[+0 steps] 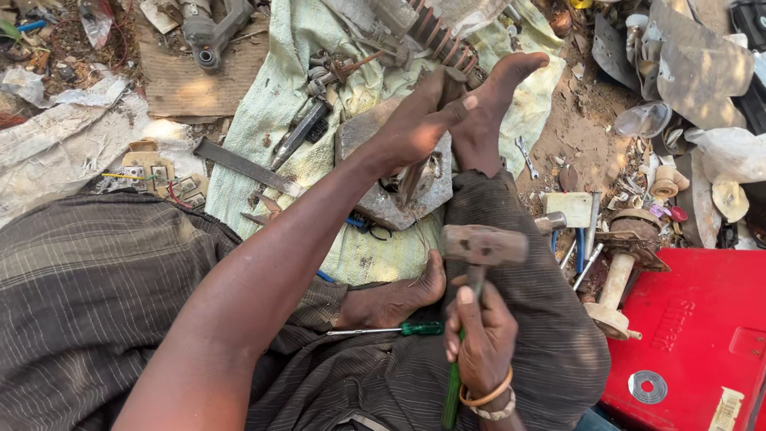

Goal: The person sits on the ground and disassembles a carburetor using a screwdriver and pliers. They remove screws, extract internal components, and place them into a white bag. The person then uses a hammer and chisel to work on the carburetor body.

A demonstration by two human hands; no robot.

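Head view: left hand (415,132) hides the chisel; right hand (481,343) grips hammer (483,245).

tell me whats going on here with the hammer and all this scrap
A person sits on the ground among scrap parts. The right hand grips a hammer by its green handle, head raised above the lap. The left hand holds a dark metal tool upright against a flat metal piece lying on a pale green sack, with one bare foot beside it. A green-handled screwdriver lies by the other foot.
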